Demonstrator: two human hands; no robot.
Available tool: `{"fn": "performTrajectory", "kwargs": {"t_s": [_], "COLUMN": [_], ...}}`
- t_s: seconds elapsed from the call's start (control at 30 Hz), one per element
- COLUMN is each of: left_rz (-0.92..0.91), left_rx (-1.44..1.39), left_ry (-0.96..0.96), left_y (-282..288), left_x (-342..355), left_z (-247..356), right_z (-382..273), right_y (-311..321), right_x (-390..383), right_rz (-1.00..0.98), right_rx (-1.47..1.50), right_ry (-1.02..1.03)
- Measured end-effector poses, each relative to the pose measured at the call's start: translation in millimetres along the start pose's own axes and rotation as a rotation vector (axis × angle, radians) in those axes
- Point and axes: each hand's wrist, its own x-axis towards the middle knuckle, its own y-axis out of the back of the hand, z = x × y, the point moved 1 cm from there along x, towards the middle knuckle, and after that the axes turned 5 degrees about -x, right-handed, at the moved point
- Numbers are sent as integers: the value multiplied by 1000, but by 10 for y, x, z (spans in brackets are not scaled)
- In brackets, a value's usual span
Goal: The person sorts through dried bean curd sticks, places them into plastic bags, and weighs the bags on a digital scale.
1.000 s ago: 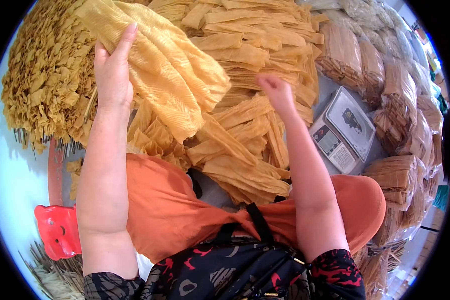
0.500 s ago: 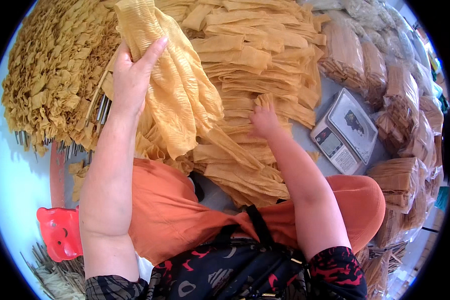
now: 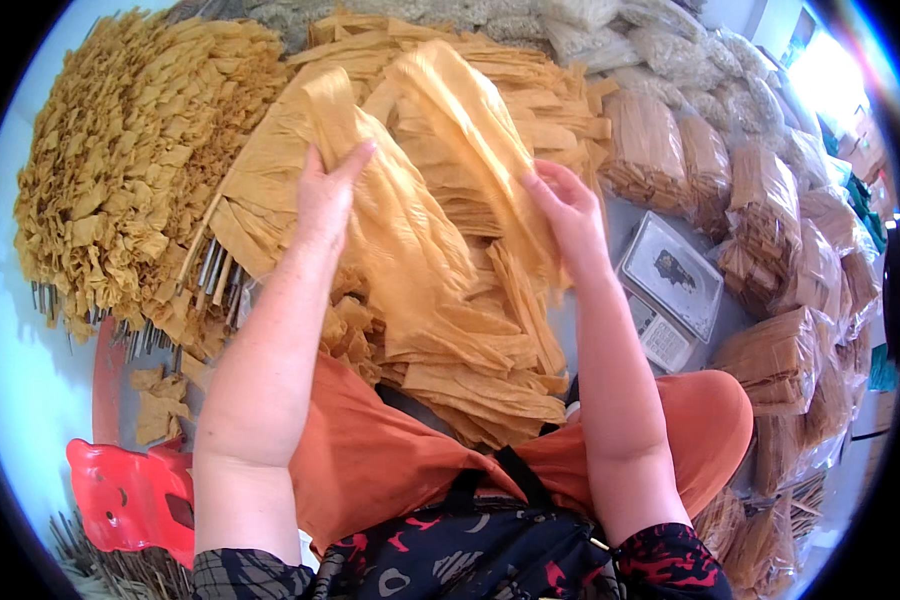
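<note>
My left hand [image 3: 330, 200] grips a broad, wrinkled yellow dried sheet [image 3: 410, 250] at its left edge, thumb on top and fingers mostly behind it. To the right of it, my right hand [image 3: 565, 210] has closed on a long, folded yellow strip [image 3: 455, 105], which stands at a slant with its top leaning left. Both pieces are over a big pile of similar flat strips [image 3: 540, 140] in front of me. Some loose, crumpled pieces [image 3: 350, 330] lie below my left hand.
A heap of crinkled sheets on rods [image 3: 130, 150] fills the left. At right are a scale [image 3: 675, 270], bagged strip bundles [image 3: 775, 360] and pale bags [image 3: 670, 50]. A red bear-shaped plastic piece [image 3: 110, 480] is at lower left, near my orange-clad legs [image 3: 700, 430].
My left hand has moved right and lower with its sheet. My right hand, earlier reaching into the pile, now holds a raised strip beside it. The view has shifted slightly.
</note>
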Motion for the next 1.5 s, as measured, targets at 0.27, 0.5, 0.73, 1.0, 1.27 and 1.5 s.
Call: {"fn": "performTrajectory", "kwargs": {"t_s": [0.27, 0.5, 0.73, 1.0, 1.27, 1.5], "left_rz": [-244, -342, -426, -249, -197, -287], "left_rx": [-391, -487, -183, -298, -224, -156], "left_ry": [127, 303, 20, -103, -255, -307], "left_y": [-85, -277, -325, -253, -285, -234], "left_x": [-58, -272, -246, -135, -204, -221], "left_z": [-165, 24, -114, 227, 247, 222], "right_z": [-118, -152, -360, -14, -118, -113], "right_y": [-446, -382, -365, -136, -432, -459], "right_x": [-481, -505, -465, -218, -433, -448], "right_rz": [-305, -259, -216, -25, 73, -147], "right_rx": [120, -170, -76, 311, -144, -26], "right_ry": [25, 1, 120, 188, 585, 321]}}
